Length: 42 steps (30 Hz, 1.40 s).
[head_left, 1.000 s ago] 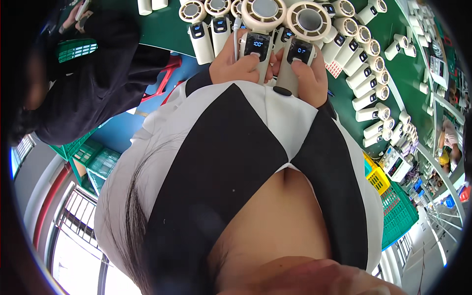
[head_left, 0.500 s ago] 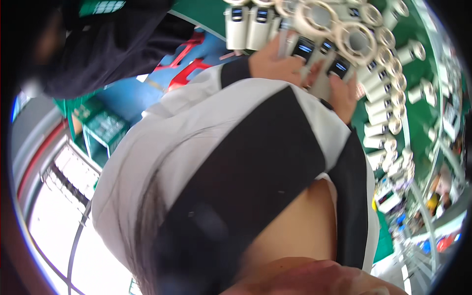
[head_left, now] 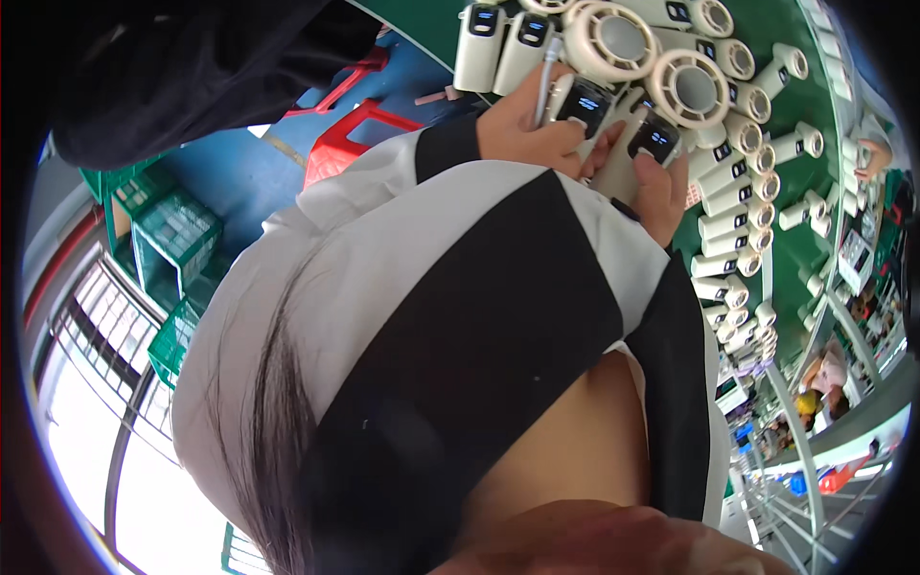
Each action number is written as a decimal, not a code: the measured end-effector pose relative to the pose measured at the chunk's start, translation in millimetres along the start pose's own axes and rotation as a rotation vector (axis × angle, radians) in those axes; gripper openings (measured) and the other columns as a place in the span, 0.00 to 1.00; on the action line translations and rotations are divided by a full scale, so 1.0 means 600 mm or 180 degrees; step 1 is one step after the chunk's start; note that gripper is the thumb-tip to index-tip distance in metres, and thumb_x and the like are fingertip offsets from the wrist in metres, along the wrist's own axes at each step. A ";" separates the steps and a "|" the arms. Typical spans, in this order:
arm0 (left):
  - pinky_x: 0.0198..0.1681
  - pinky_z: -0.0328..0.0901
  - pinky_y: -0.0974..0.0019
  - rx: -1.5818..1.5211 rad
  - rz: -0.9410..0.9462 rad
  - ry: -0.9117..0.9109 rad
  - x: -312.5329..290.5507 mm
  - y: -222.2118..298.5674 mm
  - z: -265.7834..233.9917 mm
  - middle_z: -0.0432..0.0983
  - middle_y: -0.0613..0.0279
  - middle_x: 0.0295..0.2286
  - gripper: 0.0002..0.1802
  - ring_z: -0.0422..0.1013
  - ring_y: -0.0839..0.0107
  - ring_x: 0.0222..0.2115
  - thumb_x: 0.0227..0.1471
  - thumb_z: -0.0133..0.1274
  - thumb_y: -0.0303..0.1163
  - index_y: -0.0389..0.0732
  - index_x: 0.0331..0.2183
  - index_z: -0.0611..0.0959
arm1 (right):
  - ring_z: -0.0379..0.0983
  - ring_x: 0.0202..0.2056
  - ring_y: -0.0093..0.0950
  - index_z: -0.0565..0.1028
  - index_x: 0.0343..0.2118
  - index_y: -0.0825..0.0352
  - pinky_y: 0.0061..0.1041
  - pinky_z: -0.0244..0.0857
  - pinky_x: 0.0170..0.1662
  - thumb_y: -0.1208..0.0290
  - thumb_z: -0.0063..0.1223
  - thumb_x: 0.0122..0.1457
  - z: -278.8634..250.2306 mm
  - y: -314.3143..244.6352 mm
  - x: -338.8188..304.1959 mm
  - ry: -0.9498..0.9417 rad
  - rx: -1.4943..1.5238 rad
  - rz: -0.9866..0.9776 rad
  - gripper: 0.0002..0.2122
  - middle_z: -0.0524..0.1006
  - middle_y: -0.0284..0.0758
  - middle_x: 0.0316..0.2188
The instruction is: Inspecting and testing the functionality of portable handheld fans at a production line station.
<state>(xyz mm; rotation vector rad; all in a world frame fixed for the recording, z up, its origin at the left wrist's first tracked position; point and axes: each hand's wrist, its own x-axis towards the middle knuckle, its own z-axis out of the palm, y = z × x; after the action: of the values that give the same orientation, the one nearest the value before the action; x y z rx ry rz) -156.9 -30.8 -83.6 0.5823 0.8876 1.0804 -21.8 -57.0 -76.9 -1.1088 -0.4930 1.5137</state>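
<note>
My left hand (head_left: 525, 130) is closed round the grip of a cream handheld fan (head_left: 613, 43), its thumb beside the lit dark display. A thin white stick-like thing (head_left: 547, 79) stands up along the same hand; whether the fingers pinch it I cannot tell. My right hand (head_left: 661, 190) grips a second cream handheld fan (head_left: 618, 174), thumb resting just below its lit display. Both round fan heads point away from me, side by side. The fingertips of the two hands nearly meet between the grips.
Several more cream fans (head_left: 733, 196) lie in a curved row on the green table (head_left: 795, 96), right of my hands. Others (head_left: 479, 53) lie beyond my left hand. A red stool (head_left: 335, 144) and green crates (head_left: 177, 225) stand at left. Another person's dark sleeve (head_left: 220, 86) is at upper left.
Both hands keep hold of their fans, which have shifted only slightly. The view has turned a little, and the display of the right fan shows more plainly.
</note>
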 end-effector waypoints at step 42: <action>0.26 0.62 0.69 0.0352 -0.0960 -0.1266 0.009 -0.032 0.112 0.68 0.49 0.23 0.27 0.65 0.65 0.23 0.36 0.29 0.16 0.34 0.45 0.58 | 0.64 0.26 0.30 0.57 0.41 0.75 0.28 0.62 0.32 0.81 0.33 0.45 -0.118 -0.014 -0.061 0.0152 0.0496 -0.0789 0.16 0.68 0.44 0.29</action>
<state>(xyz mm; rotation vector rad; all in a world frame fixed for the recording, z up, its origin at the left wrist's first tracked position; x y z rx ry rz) -89.4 -32.4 -64.0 0.7009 0.6610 0.6166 39.2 -107.1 -90.0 -0.9243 -0.4538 1.2837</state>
